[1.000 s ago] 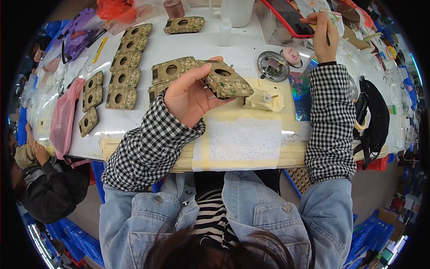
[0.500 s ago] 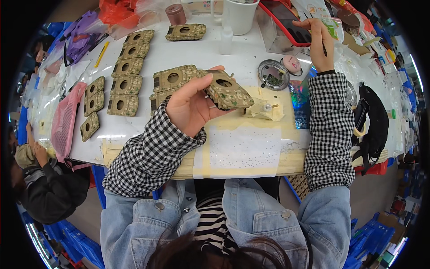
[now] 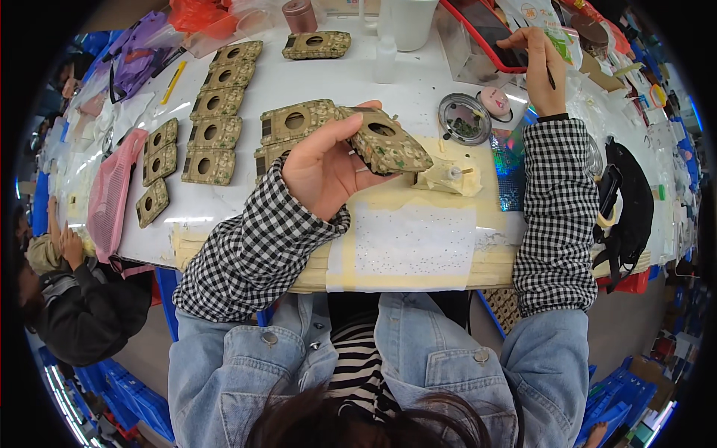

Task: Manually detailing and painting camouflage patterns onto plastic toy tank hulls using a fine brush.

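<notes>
My left hand (image 3: 328,160) grips a camouflage-patterned toy tank hull (image 3: 388,143), thumb on top, fingers behind and beneath it. The hull is tilted, its round top hole showing. At the upper right my right hand (image 3: 544,69) reaches over a phone in a red case (image 3: 485,33), a fingertip at its screen. A thin dark tool (image 3: 551,78) pokes out below its curled fingers; the rest of the tool is hidden. Behind my left hand lie more camouflage hulls (image 3: 278,128). Just right of the held hull sits a tape-covered block with a small peg (image 3: 455,173).
Rows of similar hulls (image 3: 209,166) stand to the left, beside a pink mesh bag (image 3: 112,194). A white sheet with tiny specks (image 3: 411,243) lies in front. A round dish (image 3: 463,119) holds small dark bits. A white cup (image 3: 414,26) stands behind. Another person (image 3: 89,313) is at far left.
The view has shifted slightly, moving the table things a little right and up. My left hand still holds the hull, and my right fingertip stays by the phone screen.
</notes>
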Demonstrator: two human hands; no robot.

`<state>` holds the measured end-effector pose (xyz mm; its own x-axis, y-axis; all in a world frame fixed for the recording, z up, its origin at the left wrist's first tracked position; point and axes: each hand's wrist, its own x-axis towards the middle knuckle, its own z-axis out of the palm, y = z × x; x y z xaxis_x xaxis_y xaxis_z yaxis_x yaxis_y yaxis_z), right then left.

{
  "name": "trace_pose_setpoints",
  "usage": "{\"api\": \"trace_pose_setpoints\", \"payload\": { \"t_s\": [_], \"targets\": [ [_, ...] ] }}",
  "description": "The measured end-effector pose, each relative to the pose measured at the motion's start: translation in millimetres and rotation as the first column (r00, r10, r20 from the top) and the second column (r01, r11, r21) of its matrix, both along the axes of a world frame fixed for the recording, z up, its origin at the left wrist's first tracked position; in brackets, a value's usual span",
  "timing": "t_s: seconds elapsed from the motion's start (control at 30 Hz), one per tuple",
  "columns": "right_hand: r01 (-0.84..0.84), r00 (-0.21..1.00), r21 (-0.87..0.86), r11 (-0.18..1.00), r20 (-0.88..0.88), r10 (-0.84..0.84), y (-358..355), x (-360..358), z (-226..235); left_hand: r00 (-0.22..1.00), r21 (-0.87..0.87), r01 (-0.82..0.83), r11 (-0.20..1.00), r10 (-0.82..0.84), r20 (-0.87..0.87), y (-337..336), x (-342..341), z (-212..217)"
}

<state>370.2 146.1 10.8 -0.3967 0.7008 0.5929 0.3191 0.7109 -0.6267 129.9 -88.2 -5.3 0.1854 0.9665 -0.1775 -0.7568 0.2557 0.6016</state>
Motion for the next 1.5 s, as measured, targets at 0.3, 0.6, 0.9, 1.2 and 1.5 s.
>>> {"api": "trace_pose_setpoints", "payload": {
  "t_s": [0.3,0.6,0.9,1.2,1.5],
  "targets": [
    [0.023,0.999,-0.013,1.0,-0.042,-0.024,1.5,0.6,-2.5,1.0,0.002,0.005,1.0,-0.005,-0.001,0.5,-0.3,-0.7],
    [0.061,0.998,0.01,0.998,-0.005,-0.061,4.2,5.3,-2.8,1.0,-0.007,0.005,1.0,-0.005,0.0,0.5,-0.2,-0.4],
    [0.15,0.987,0.156,0.976,-0.082,-0.138,4.0,9.4,2.4,1.0,-0.003,0.0,1.0,0.0,-0.004,-0.8,0.8,3.1],
    [-0.004,0.998,0.094,0.996,0.061,-0.001,36.8,7.5,29.2,1.0,0.03,0.013,0.999,-0.013,0.003,0.8,2.2,2.2],
    [0.011,0.995,0.093,0.996,0.094,-0.019,56.7,9.6,12.8,1.0,0.029,0.004,1.0,-0.005,0.028,1.0,2.6,0.5]
  ]
}}
